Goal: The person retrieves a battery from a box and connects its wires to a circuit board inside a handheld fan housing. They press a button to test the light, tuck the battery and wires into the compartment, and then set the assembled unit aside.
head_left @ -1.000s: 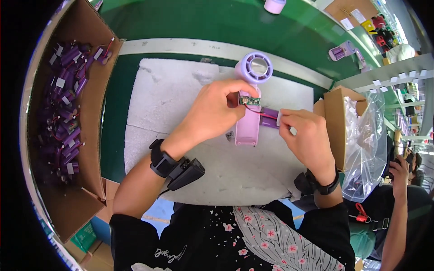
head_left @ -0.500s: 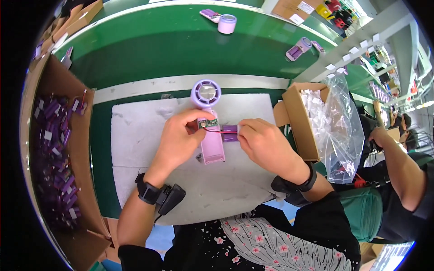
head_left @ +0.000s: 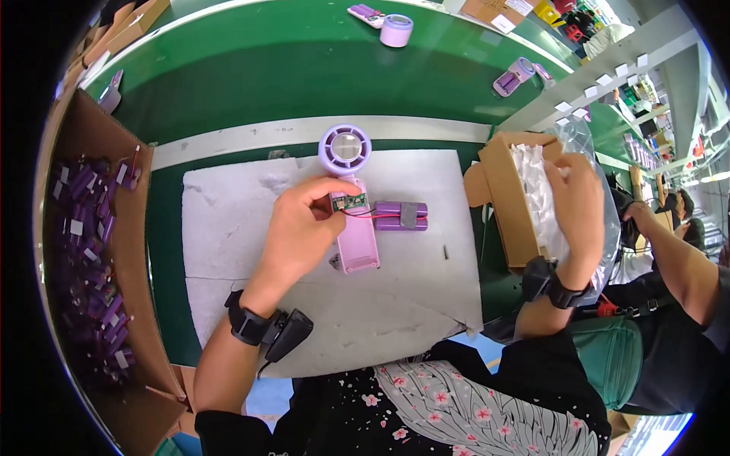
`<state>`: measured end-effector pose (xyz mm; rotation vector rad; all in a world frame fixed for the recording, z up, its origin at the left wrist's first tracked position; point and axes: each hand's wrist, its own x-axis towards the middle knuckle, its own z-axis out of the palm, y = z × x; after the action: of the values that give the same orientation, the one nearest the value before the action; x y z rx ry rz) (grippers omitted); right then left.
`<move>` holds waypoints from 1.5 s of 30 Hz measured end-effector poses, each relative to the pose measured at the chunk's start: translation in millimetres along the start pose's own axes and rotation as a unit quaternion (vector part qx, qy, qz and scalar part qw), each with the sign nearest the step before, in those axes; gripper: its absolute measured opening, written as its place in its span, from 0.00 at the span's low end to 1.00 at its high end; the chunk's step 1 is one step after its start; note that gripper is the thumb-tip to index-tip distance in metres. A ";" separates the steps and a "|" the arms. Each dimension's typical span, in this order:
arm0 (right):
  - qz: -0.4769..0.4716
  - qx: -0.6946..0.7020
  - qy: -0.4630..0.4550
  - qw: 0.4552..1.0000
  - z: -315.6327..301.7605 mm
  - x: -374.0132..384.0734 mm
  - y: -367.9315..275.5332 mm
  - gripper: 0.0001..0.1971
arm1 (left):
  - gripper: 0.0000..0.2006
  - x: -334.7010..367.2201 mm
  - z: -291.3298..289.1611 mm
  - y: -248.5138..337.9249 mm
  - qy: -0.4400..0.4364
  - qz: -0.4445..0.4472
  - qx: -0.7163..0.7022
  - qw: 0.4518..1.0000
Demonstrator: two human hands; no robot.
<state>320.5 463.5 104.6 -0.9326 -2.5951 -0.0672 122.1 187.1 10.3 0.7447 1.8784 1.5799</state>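
Note:
My left hand (head_left: 308,220) pinches the upper handle of a lilac handheld fan (head_left: 358,247), thumb and fingers at a small green circuit board (head_left: 350,201). The fan's round head (head_left: 345,148) points away from me, and its handle is an open shell. Red and black wires run from the board to a pair of purple battery cells (head_left: 390,216) with a grey pad (head_left: 409,216) across them, lying right of the handle. Over a carton of white scraps (head_left: 532,190) is my right hand (head_left: 579,201), its fingers curled inward; whatever they hold is hidden.
A white foam mat (head_left: 243,228) lies under the fan. On the left stands a deep cardboard box (head_left: 135,251) full of purple battery packs (head_left: 91,235). Fan parts (head_left: 396,30) sit on the green belt (head_left: 266,83) beyond. Another person's arm (head_left: 669,266) is at the right.
My right hand has left the battery cells and moved right to the carton of white scraps. The grey pad on the cells now shows. My left hand stays on the fan.

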 end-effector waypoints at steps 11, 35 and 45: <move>-0.299 0.325 -0.203 0.874 71.7 -25.9 -105.6 0.26 | 0.18 6.8 0.8 -4.8 -0.024 0.047 -0.007 0.999; -0.114 0.658 -0.544 0.508 63.0 -29.7 -89.6 0.47 | 0.15 4.4 3.5 9.5 -0.003 0.151 0.169 0.974; -0.356 0.477 -0.284 0.752 54.9 -38.7 -108.3 0.37 | 0.19 2.3 4.0 9.1 -0.008 0.141 0.169 0.975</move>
<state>262.0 365.1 48.5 0.5023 -2.7051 1.3850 123.9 192.8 18.6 1.2141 2.1316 1.4225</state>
